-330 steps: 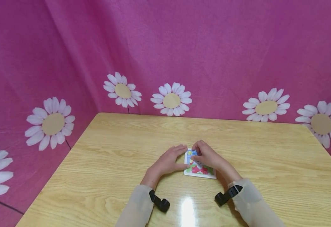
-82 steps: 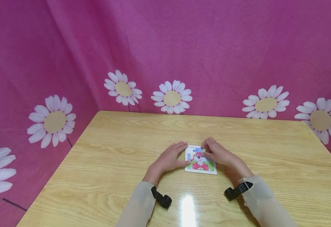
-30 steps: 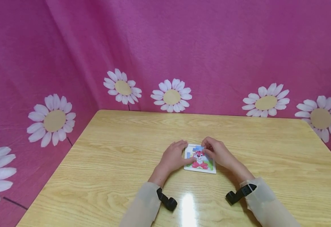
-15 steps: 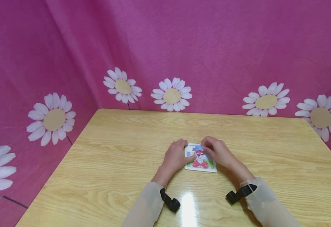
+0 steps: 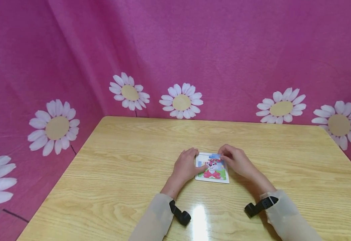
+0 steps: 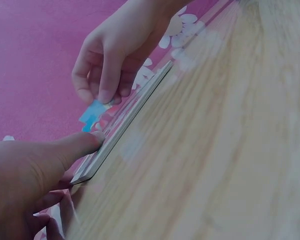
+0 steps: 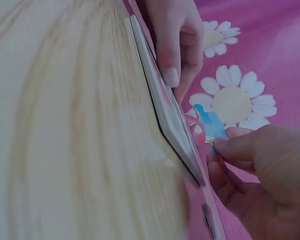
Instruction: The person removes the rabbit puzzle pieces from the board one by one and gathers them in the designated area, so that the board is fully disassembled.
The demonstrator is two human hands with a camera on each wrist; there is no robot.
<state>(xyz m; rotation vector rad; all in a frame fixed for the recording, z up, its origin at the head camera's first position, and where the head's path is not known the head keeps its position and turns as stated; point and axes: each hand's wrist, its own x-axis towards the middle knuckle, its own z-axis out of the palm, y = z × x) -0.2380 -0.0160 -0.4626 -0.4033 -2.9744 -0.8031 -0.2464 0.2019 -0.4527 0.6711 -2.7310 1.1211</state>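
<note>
A small jigsaw puzzle board [image 5: 211, 181] with a white border lies flat on the table; its picture shows a pink and white cartoon animal. My left hand [image 5: 185, 165] is at its left side, thumb resting on the picture and fingers reaching to the far-left corner. Between thumb and fingertips, my right hand [image 5: 238, 162] pinches a jigsaw piece [image 7: 211, 125], blue with some pink, at the board's upper right. In the left wrist view the piece [image 6: 93, 114] is tilted above the board's surface. Whether it touches the other pieces cannot be told.
The wooden table [image 5: 133, 160] carries a bright light reflection near its front. A pink cloth [image 5: 223, 50] with white daisies hangs behind and to the left. A black wrist camera [image 5: 181, 214] is strapped to each sleeved forearm.
Over the last second my right hand has shifted slightly right, with the pinched piece now lifted and tilted over the upper picture. Earlier, my left thumb slid further onto the board.
</note>
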